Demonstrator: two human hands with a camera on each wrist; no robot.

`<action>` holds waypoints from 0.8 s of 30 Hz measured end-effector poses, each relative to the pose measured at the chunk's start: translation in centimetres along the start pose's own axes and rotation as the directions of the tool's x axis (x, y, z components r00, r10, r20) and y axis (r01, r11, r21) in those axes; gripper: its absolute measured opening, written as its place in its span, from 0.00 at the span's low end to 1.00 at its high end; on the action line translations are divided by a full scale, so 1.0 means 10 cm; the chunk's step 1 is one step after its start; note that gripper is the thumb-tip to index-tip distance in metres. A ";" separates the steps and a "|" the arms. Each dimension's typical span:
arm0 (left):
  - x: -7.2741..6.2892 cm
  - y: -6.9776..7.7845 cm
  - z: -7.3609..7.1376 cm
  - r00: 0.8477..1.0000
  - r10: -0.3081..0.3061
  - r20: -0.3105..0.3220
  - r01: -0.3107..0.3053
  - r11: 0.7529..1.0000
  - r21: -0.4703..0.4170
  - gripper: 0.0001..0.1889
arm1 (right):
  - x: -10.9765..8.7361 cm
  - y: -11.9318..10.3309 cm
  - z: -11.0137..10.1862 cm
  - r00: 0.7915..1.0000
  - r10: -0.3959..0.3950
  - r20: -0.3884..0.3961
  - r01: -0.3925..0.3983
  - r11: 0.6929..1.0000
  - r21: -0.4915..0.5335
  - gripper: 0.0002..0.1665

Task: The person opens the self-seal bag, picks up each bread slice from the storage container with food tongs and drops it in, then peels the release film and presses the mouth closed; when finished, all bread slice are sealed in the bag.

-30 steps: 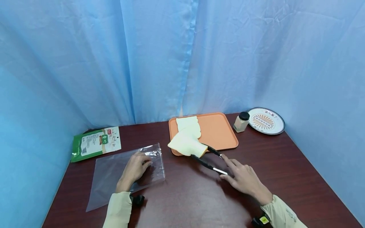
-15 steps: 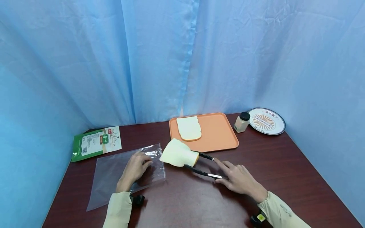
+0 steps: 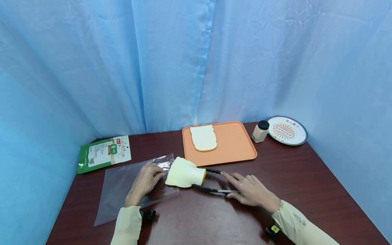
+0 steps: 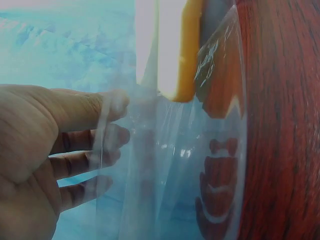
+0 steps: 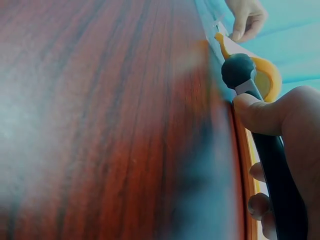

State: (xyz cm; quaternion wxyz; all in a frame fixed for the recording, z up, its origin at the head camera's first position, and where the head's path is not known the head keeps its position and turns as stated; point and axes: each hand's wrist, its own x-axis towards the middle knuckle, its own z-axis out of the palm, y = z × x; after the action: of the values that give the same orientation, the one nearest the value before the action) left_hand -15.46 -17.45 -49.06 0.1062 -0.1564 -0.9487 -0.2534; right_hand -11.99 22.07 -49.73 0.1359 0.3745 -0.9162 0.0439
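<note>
My right hand (image 3: 252, 191) holds a pair of black tongs (image 3: 206, 189), thumb on one arm and fingers on the other. Squeezed between the tong tips is a slice of bread (image 3: 181, 173), its sides bent up and its crust orange-brown. The bread's far end overlaps the open edge of a clear plastic bag (image 3: 117, 192) lying flat on the left. My left hand (image 3: 145, 181) pinches the bag's upper film near that edge. In the left wrist view, the raised film (image 4: 145, 165) stands at the thumb and fingertips, with the bread close by.
Behind, an orange tray (image 3: 234, 144) carries a second bread slice (image 3: 203, 137). A black-lidded jar (image 3: 260, 132) and a patterned white plate (image 3: 286, 130) stand at the back right. At the back left lies a green and white packet (image 3: 102, 154). Blue curtains (image 3: 171, 68) enclose the table.
My right hand has brought the tongs and the bread slice left and nearer me, off the tray to the bag's edge. The left hand has kept its place on the bag.
</note>
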 end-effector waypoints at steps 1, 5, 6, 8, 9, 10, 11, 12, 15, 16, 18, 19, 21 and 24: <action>0.00 0.00 0.00 1.000 -0.002 0.001 0.002 1.000 -0.001 0.02 | 0.01 0.00 0.00 1.000 -0.011 0.004 0.011 1.000 -0.004 0.46; 0.00 0.03 -0.01 1.000 -0.014 0.010 0.014 1.000 -0.003 0.03 | 0.06 0.01 -0.02 0.999 -0.039 0.036 0.040 0.999 -0.005 0.46; -0.01 0.03 -0.01 1.000 -0.017 0.013 0.017 1.000 -0.001 0.03 | 0.07 0.01 -0.02 0.998 -0.046 0.046 0.046 0.999 -0.002 0.46; -0.01 0.04 -0.01 1.000 -0.020 0.018 0.020 1.000 0.002 0.02 | 0.09 0.02 -0.03 0.996 -0.057 0.065 0.057 0.998 -0.001 0.46; -0.02 0.04 -0.01 1.000 -0.020 0.019 0.020 1.000 -0.001 0.01 | 0.10 0.03 -0.03 0.995 -0.063 0.074 0.063 0.998 -0.001 0.46; -0.02 0.04 -0.01 1.000 -0.020 0.020 0.020 1.000 -0.001 0.01 | 0.11 0.04 -0.03 0.995 -0.068 0.079 0.068 0.998 0.001 0.46; -0.02 0.04 -0.01 1.000 -0.019 0.022 0.019 1.000 -0.002 0.01 | 0.12 0.04 -0.02 0.994 -0.073 0.083 0.072 0.997 0.005 0.46; -0.02 0.04 -0.01 1.000 -0.014 0.021 0.015 1.000 -0.006 0.02 | 0.12 0.05 -0.02 0.993 -0.075 0.087 0.075 0.997 0.005 0.46; -0.02 0.04 -0.01 1.000 -0.001 0.011 0.002 1.000 -0.011 0.02 | 0.13 0.06 -0.02 0.992 -0.080 0.093 0.079 0.997 0.016 0.46; -0.02 0.04 -0.01 1.000 0.002 0.008 -0.002 1.000 -0.008 0.03 | 0.13 0.07 -0.02 0.992 -0.083 0.093 0.081 0.997 0.020 0.46; -0.02 0.03 -0.01 1.000 0.010 -0.003 -0.010 1.000 -0.010 0.02 | 0.13 0.07 -0.01 0.992 -0.091 0.090 0.089 0.996 0.022 0.46; -0.02 0.03 -0.01 1.000 0.010 -0.006 -0.010 1.000 -0.010 0.02 | 0.13 0.07 -0.01 0.992 -0.097 0.086 0.095 0.995 0.022 0.46; -0.02 0.04 -0.01 1.000 0.008 -0.010 -0.008 1.000 -0.009 0.02 | 0.13 0.07 -0.01 0.991 -0.108 0.080 0.107 0.994 0.017 0.46; -0.02 0.04 -0.01 1.000 0.006 -0.013 -0.006 1.000 -0.014 0.02 | 0.14 0.06 0.00 0.990 -0.118 0.075 0.118 0.993 0.005 0.46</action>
State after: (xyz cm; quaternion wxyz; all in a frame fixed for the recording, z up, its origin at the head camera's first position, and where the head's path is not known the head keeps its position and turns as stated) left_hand -15.10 -17.25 -48.85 0.1118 -0.1583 -0.9458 -0.2605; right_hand -13.41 21.58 -49.32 0.1035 0.4293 -0.8970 0.0218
